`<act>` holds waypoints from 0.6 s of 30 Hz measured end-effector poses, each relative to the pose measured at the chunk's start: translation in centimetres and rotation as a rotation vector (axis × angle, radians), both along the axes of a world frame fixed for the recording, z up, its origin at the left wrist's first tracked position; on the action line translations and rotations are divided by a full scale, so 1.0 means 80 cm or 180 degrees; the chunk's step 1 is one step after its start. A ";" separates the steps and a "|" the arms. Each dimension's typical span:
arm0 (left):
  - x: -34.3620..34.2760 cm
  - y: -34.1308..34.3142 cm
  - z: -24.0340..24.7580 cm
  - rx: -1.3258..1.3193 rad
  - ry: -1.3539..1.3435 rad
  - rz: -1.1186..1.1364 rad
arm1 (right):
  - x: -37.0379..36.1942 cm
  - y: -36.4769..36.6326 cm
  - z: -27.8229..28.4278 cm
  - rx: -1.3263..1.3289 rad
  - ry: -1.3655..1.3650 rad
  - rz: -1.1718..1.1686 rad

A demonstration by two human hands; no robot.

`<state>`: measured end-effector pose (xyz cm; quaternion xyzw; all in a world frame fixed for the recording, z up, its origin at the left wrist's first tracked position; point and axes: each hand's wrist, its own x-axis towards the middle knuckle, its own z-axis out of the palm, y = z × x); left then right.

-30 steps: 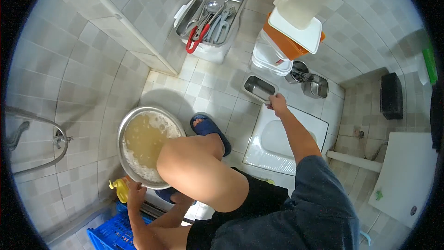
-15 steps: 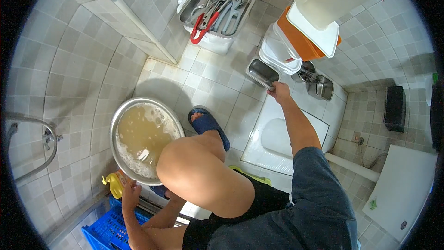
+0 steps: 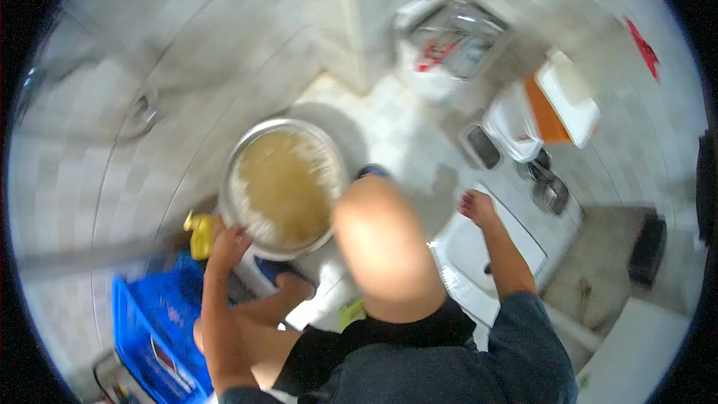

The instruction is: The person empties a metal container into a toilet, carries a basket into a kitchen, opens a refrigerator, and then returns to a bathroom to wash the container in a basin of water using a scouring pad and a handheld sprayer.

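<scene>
A large round metal basin holds cloudy yellowish liquid with pale foam along its edges. At its near left rim is my left hand, fingers against or very close to the metal; blur hides whether they grip it. Beside that hand stands a yellow pump bottle. My right hand is over the edge of the white squat toilet, empty, its fingers loosely bent and a little apart. Farther off, a small rectangular metal pan rests on the floor, apart from that hand.
A metal tray of utensils sits on a white container at the back. White tubs and an orange box are stacked at right, near metal pots. A blue plastic crate is at lower left. My bent knee rises between my arms.
My right hand has let go of the metal pan and drawn back toward me. My left hand stays by the basin's rim. The whole view has turned and shifted, with motion blur.
</scene>
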<state>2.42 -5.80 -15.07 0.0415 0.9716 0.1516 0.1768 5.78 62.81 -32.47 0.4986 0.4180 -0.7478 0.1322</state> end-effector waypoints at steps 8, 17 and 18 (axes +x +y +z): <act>0.006 0.026 0.055 0.0330 -0.0101 0.0556 | -0.112 -0.096 0.253 0.0566 0.1589 0.1039; 0.026 0.007 0.077 0.0215 0.0092 0.0470 | -0.198 -0.308 0.406 0.1418 0.2840 0.3449; 0.024 0.008 0.082 0.0271 0.0214 0.0464 | -0.205 -0.331 0.384 0.1243 0.2838 0.3865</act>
